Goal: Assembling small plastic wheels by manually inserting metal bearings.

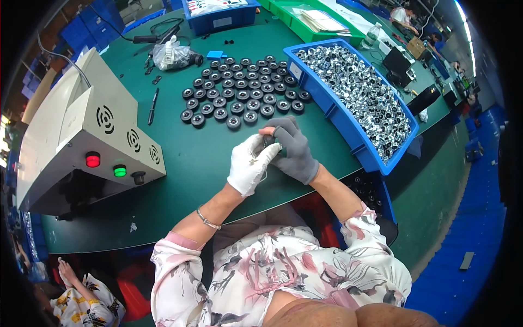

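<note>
My left hand [247,165], in a white glove, and my right hand [296,152], in a grey glove with a bare fingertip showing, meet over the green table. Between their fingers is a small black round part [268,140], mostly hidden by the gloves. Both hands are closed on it. Just beyond them, loose rows of black round parts with silvery centres [250,117] lie on the tabletop. To the right of my right hand, a long blue bin [340,122] holds a heap of shiny metal rings [359,92].
A beige machine [87,131] with red and green lights stands at the left. Near it lies a black pen [154,106]. Farther back are a clear plastic bag [171,54], a blue tray [223,20] and a green tray [310,35]. Another person's hands [66,272] show at lower left.
</note>
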`<state>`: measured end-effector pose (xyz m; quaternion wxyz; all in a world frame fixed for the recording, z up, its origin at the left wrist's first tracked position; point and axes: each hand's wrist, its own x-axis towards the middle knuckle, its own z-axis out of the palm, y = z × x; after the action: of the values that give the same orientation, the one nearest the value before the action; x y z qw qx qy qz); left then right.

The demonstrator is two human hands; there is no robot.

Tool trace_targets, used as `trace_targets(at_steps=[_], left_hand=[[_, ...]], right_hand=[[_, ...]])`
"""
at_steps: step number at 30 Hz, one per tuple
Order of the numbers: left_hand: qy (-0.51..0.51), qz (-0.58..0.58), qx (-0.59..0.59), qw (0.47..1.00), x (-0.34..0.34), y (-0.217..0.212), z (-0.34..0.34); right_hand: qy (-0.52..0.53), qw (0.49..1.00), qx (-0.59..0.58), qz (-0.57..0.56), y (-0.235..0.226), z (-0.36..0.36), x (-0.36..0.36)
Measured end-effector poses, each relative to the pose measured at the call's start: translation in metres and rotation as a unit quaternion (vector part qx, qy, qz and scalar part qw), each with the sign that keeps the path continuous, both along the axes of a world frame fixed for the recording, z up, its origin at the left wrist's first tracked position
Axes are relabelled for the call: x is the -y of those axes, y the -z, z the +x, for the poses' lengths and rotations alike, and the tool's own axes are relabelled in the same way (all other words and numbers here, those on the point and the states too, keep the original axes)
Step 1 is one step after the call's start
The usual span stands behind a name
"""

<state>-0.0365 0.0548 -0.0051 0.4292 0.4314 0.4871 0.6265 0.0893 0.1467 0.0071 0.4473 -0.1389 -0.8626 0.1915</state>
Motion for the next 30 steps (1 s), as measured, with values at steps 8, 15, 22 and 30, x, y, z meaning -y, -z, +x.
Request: trace_targets(at_steps=[8, 15, 22, 30], left_hand=[[0.033, -0.022, 0.093, 0.995, -0.002, -0.001, -0.001], [0.032, -0.035, 0.024, 0.999, 0.002, -0.001, -0.006], [0.093, -0.07, 0.22, 0.968, -0.004, 0.003, -0.025], [0.228, -0.055, 0.321, 0.918, -0.007, 0.0, -0.029]], right_hand=[[0.014, 0.999, 0.02, 0.039, 0.002, 0.007, -0.006], [0.028, 0.996, 0.032, 0.078, 0.002, 0.007, 0.0], [-0.077, 0.985, 0.076, -0.131, -0.012, 0.013, -0.002], [-0.141, 0.866, 0.027, -0.479, -0.012, 0.019, -0.009]])
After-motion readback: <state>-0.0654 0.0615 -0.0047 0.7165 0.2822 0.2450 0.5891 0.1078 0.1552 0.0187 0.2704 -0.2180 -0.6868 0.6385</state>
